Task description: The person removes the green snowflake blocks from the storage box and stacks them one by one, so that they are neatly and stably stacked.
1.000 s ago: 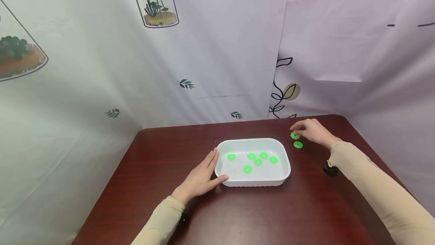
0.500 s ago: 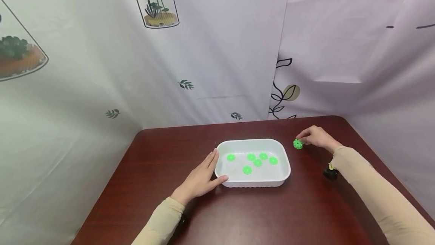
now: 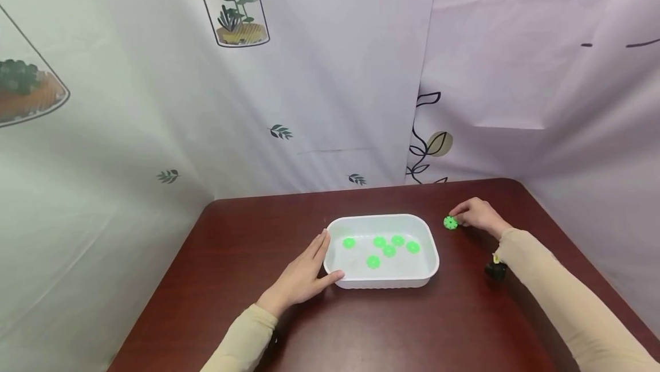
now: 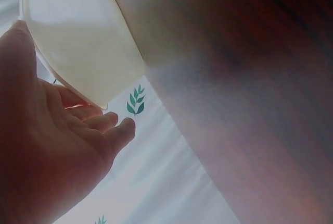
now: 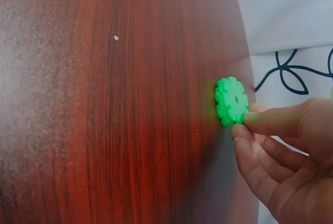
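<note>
A white plastic tub (image 3: 381, 284) sits on the table, with several green flower-shaped discs (image 3: 373, 262) lying on its floor. Along the tub's left wall rests my left hand (image 3: 299, 276), fingers straight and thumb touching the near left corner. The left wrist view shows this hand (image 4: 62, 140) against the tub's rim. To the right of the tub, my right hand (image 3: 479, 215) pinches green notched discs (image 5: 232, 101) between thumb and fingers. They look like two stacked together, tilted on edge in the right wrist view. Part of them is hidden behind the fingertips.
The dark red wooden table (image 3: 381, 332) has rounded far corners. Behind it hangs a pale cloth (image 3: 335, 74) printed with plants and jars. A small pale speck (image 5: 116, 38) lies on the table in the right wrist view.
My right hand has moved slightly toward me, bringing the disc it held over the other loose disc; only one disc outline now shows there. The left hand stays at the tub.
</note>
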Demonstrator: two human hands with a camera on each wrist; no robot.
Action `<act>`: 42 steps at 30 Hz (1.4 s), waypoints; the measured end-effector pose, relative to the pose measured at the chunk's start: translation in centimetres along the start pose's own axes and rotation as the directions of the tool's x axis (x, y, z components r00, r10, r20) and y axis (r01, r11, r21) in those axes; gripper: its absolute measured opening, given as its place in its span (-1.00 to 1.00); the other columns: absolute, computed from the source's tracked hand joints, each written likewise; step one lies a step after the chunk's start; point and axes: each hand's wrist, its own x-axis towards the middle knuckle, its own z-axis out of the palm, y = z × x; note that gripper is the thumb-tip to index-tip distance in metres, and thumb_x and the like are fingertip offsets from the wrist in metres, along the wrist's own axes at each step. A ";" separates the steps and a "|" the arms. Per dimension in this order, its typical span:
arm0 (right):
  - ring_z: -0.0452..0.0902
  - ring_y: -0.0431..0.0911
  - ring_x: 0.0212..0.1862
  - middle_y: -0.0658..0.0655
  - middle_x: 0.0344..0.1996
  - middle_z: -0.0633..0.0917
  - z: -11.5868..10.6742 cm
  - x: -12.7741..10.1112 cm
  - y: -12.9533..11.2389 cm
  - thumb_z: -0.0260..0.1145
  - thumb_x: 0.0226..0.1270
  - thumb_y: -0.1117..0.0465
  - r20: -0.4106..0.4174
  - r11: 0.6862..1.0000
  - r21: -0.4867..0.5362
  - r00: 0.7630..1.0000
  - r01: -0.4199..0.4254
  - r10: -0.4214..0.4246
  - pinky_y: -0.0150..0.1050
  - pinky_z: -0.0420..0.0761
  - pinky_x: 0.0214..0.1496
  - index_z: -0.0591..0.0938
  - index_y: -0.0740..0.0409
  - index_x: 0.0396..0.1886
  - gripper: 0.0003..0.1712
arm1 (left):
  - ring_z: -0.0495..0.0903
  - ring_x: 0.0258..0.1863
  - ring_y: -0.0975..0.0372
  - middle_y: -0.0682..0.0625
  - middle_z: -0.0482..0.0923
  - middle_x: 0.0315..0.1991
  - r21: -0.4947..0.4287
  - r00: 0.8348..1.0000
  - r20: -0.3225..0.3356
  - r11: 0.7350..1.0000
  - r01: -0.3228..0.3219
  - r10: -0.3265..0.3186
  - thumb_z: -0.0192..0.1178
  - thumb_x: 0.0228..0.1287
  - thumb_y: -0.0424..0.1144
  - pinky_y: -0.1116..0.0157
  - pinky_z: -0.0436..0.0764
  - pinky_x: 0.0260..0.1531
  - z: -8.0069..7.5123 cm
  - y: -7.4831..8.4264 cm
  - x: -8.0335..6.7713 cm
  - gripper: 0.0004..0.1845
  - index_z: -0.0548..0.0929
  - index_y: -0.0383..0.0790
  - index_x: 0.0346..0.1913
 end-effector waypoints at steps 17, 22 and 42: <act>0.65 -0.04 -0.28 0.33 -0.24 0.75 0.4 0.3 -0.1 0.23 0.28 0.45 -0.005 1.000 0.004 1.000 -0.003 0.003 -0.17 0.70 -0.20 0.72 0.51 -0.14 -0.76 | 0.07 0.56 0.00 -0.17 -0.03 0.61 -0.002 1.000 -0.028 1.000 -0.009 0.009 -0.01 0.38 0.43 0.02 0.31 0.38 0.1 -0.1 -0.2 0.05 0.05 -0.34 0.59; 0.67 0.00 -0.25 0.34 -0.21 0.74 0.2 0.4 -0.2 0.22 0.33 0.44 -0.006 1.000 -0.011 1.000 -0.017 0.017 -0.11 0.71 -0.17 0.71 0.51 -0.12 -0.76 | 0.03 0.57 0.04 -0.15 -0.06 0.62 0.003 1.000 -0.019 1.000 -0.007 0.007 -0.04 0.38 0.44 0.04 0.31 0.38 0.0 -0.1 -0.2 0.06 0.04 -0.33 0.59; 0.62 0.20 0.09 0.30 0.01 0.73 2.4 4.5 -11.1 0.31 0.42 0.25 0.093 0.966 -0.103 0.969 0.237 -0.228 0.11 0.58 0.13 0.71 0.30 0.07 -0.69 | -0.07 0.59 0.01 -0.17 -0.06 0.61 0.031 1.000 0.007 0.999 -0.017 0.017 -0.03 0.40 0.41 0.04 0.09 0.48 -0.1 0.2 0.1 0.04 0.03 -0.35 0.59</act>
